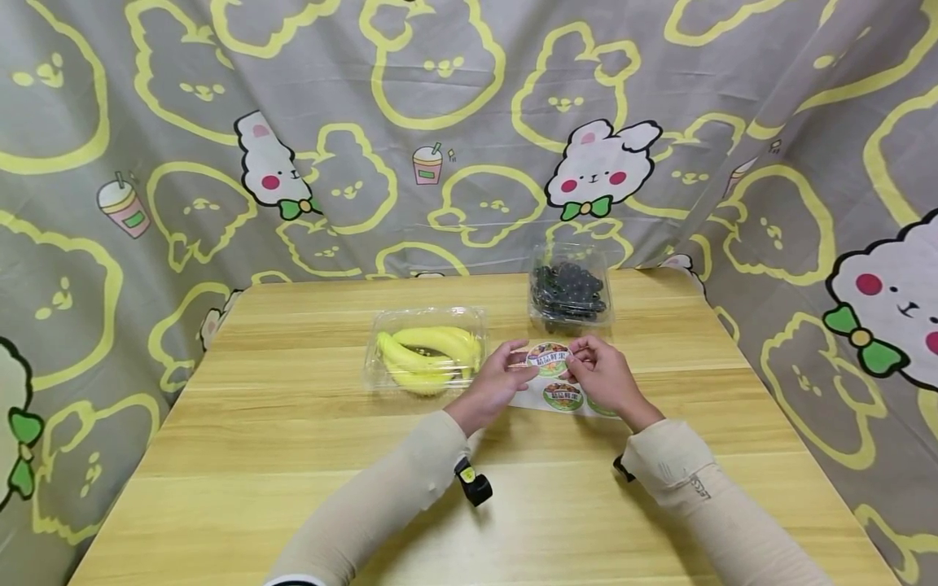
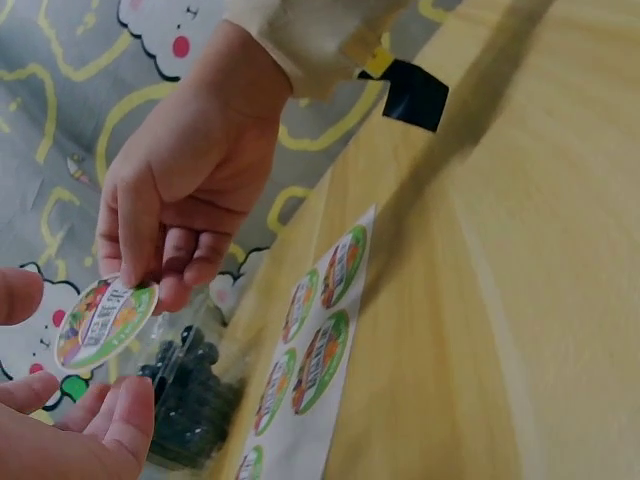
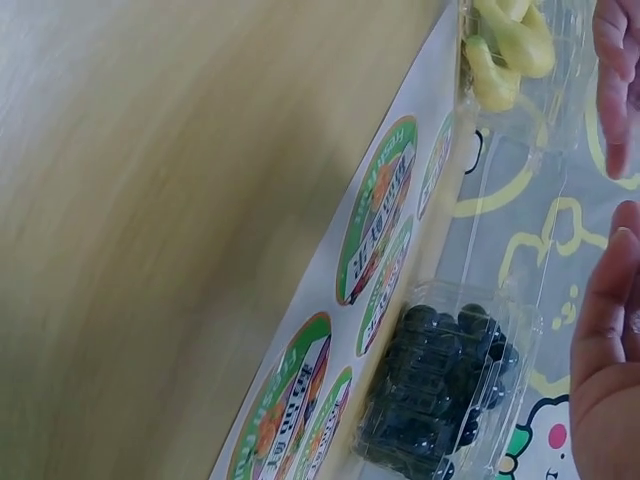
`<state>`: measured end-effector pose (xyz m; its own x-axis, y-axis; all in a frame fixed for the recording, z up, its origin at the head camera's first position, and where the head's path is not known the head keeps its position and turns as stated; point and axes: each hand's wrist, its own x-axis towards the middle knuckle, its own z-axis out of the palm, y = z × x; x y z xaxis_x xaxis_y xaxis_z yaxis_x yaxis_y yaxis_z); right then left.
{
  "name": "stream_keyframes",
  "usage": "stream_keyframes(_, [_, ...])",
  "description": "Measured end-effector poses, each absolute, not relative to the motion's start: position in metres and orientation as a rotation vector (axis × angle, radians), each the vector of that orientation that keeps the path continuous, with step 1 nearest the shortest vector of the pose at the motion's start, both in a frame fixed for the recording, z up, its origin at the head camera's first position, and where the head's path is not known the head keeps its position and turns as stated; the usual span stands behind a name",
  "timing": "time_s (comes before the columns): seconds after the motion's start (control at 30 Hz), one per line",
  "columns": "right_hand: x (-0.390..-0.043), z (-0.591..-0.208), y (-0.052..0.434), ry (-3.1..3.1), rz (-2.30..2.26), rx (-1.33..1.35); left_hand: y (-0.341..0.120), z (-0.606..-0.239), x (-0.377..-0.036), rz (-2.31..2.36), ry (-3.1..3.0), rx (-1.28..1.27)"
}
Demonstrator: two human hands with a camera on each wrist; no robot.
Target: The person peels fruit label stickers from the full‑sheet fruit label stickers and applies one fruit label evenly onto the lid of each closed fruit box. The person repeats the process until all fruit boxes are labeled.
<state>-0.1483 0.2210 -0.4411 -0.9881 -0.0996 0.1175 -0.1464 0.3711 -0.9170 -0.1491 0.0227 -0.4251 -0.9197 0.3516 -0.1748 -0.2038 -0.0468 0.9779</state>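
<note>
Sticker: a round printed label (image 1: 548,358) with a green rim, held up off the table between both hands, just above the sheet it belongs with and in front of the two fruit boxes.
Left hand: the left hand (image 1: 493,384) has thumb and fingertips closed lightly on the sticker's left edge — a pinch, not a full grasp.
Right hand: the right hand (image 1: 604,376) pinches the opposite edge; in the left wrist view its fingers (image 2: 150,235) curl down onto the sticker's rim (image 2: 105,322).
Sticker sheet: a white backing sheet (image 1: 564,399) lies flat on the wooden table (image 1: 293,456), with more round labels on it, under and just behind the hands.
Banana box: a clear lidded box of yellow bananas (image 1: 427,352) stands just left of the left hand.
Berry box: a clear box of dark berries (image 1: 568,290) stands behind the hands, toward the cloth backdrop.
Handling: I judge the sticker to be near weightless, thin and floppy — likely to curl, crease or fold onto itself, and presumably tacky on its back.
Where to hold: best kept at the very rim with fingertips on opposite edges, as now, so little of the sticky face is touched and it stays stretched flat.
</note>
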Motion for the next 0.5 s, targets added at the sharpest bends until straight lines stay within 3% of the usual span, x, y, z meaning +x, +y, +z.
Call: stream_keyframes(0.5, [-0.151,-0.434,0.205,-2.564,1.885,0.102,0.005,-0.411,-0.155,1.666,2.354,0.161])
